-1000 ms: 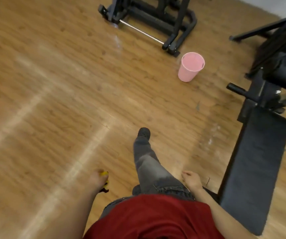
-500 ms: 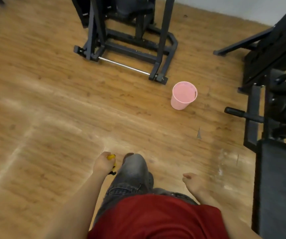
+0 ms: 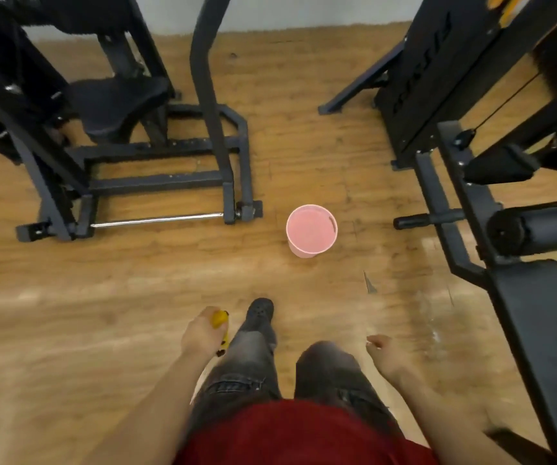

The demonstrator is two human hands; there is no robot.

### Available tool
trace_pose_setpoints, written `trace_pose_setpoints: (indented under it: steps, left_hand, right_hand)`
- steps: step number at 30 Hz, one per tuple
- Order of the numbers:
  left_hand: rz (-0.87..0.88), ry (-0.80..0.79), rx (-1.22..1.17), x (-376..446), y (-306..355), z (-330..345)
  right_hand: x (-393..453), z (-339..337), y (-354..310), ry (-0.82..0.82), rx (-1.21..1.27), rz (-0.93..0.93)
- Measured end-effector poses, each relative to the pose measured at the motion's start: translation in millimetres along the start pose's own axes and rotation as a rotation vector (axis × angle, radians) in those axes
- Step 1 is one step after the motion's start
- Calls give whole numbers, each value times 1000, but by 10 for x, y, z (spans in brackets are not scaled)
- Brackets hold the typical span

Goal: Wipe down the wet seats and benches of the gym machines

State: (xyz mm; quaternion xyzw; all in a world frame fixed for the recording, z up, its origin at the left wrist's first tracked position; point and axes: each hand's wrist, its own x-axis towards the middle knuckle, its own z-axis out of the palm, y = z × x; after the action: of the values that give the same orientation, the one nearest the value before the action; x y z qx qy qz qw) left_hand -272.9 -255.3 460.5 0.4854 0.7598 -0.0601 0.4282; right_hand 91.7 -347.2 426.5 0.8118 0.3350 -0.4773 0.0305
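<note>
Stepped closer since last frame: one seat [image 3: 116, 104] on machine at 10 o'clock, left hand [image 3: 203, 333] gripping one yellow-handled tool [image 3: 220, 319], one pink bucket [image 3: 311, 230] at 12, right hand [image 3: 386, 355] loosely curled, empty, one bench [image 3: 545, 337] at 3.

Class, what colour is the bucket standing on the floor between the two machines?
Pink: the bucket shows plainly in the head view, the only view here.

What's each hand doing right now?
Left hand: grips a yellow-handled tool.
Right hand: holds nothing, fingers loosely curled, open.
</note>
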Motion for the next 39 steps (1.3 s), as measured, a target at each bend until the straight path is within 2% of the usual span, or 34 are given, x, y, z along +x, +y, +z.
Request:
trace_pose_setpoints:
  steps: [4,7,14,21,30,35,39]
  left_hand:
    - [105,-37,129,599,581,-400]
    - [186,-65,195,1038,1008,-497]
    - [292,-146,258,2059,1669,-59]
    - [382,-125,257,3098,2043,885]
    - [511,-81,257,4275,2039,2151]
    - [505,-122,267,4556,2059,2491]
    - [533,-184,399,4600,2039,2413]
  right_hand:
    - [382,-255,-654,51,62,20]
    - [720,-371,-1061,87,35,-31]
    - [1680,-267,-1602,128,-31,-65]
    - [2880,217,-1574,125,-73,-20]
    - [4389,721,-1436,108,-92,-30]
    - [4708,839,-1462,128,-151,-33]
    - [4635,813,-1635,106,-152,-58]
